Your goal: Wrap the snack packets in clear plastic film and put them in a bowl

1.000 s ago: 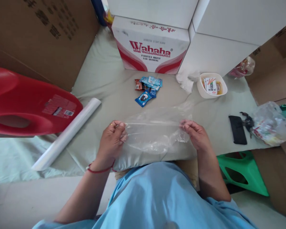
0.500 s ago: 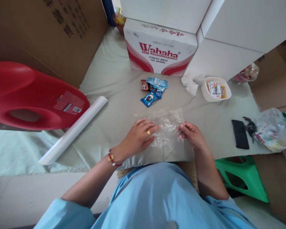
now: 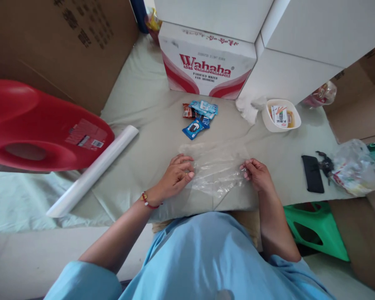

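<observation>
A clear plastic bag (image 3: 217, 168) lies flat and crinkled on the grey-green cloth (image 3: 143, 125) in front of me. My left hand (image 3: 176, 175) rests on the bag's left edge with its fingers curled and pressing down. At the bag's right edge my right hand (image 3: 258, 175) pinches the plastic with bent fingers. A small heap of snack packets (image 3: 198, 116), blue and red, lies just beyond the bag.
A white roll of bags (image 3: 92, 171) lies at the left beside a red plastic stool (image 3: 34, 129). A Wahaha carton (image 3: 206, 62) stands behind. A white bowl (image 3: 281, 114), black phone (image 3: 312, 179), keys and a filled plastic bag (image 3: 354, 166) sit at the right; a green stool (image 3: 315, 227) below.
The bag was held stretched between both hands, then laid on the cloth. My left hand smoothed across it and has drawn back to its left edge; my right hand moved slightly right.
</observation>
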Demonstrator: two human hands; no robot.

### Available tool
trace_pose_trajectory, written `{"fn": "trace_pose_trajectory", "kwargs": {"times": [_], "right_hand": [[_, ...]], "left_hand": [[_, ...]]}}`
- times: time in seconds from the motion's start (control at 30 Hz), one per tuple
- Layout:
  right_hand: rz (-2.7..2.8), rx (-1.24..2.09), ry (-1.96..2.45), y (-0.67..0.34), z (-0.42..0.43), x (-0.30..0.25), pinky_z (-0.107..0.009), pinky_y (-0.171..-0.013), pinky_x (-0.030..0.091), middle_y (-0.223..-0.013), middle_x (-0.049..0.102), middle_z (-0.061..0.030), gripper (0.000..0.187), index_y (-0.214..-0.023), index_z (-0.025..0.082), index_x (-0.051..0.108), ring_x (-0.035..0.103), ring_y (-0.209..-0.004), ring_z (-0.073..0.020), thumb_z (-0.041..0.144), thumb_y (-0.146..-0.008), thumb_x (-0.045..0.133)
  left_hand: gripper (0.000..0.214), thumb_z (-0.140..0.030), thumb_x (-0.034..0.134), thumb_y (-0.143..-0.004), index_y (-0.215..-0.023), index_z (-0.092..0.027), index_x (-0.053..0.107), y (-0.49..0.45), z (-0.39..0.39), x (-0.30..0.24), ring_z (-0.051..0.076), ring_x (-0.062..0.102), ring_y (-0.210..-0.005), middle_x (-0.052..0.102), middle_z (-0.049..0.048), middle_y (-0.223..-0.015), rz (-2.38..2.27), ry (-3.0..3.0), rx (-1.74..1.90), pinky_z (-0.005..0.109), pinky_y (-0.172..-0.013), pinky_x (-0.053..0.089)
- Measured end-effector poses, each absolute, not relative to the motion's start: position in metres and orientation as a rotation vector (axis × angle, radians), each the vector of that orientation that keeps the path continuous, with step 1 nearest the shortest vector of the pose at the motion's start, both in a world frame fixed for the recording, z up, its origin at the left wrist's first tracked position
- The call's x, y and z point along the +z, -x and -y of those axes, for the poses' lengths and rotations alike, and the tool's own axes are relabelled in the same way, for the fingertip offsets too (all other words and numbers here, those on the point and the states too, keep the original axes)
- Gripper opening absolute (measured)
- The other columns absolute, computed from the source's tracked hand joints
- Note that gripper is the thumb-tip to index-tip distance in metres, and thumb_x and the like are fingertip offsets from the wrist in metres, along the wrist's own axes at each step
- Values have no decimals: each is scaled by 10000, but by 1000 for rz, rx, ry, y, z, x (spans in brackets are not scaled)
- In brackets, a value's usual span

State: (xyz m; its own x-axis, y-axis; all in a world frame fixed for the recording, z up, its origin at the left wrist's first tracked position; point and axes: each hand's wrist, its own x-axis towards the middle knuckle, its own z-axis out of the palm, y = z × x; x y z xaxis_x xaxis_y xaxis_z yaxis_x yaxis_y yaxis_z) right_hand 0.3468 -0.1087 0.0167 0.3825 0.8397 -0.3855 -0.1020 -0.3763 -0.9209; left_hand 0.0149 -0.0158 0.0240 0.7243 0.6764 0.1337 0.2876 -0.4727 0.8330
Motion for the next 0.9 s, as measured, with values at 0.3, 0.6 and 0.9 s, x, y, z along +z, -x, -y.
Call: {"fn": "trace_pose_trajectory", "kwargs": {"times": [0.3,0.6,0.9], "right_hand": [[698,1101,1751,-365,114,13,-238,-380,235,-545,537,71,449,-746,228,567,354,-397,-77,615,-725,795],[771,1082,1744,-366,119,16,-233,-451,300,-676,610,34,431,-823,206,612,405,-483,-84,600,-755,773],[979,265,2006,-373,122,37,-332,-751,516,-996,726,-94,431,-1056,177,696,642,-827,-186,570,-888,641]], "left_hand": [[391,-398,572,-949,-598,-229,539,2,7,30,271,630,-1370,810,19,-996,-565,-2129,314,537,-1344,160],[393,-422,360,-1079,-1315,-257,627,-14,21,2,217,695,-1257,825,37,-1083,-935,-1989,457,554,-1350,164],[508,-372,686,-911,-1385,-218,588,-23,25,-11,291,612,-1384,713,132,-1373,-1115,-2285,495,628,-1317,191]]}}
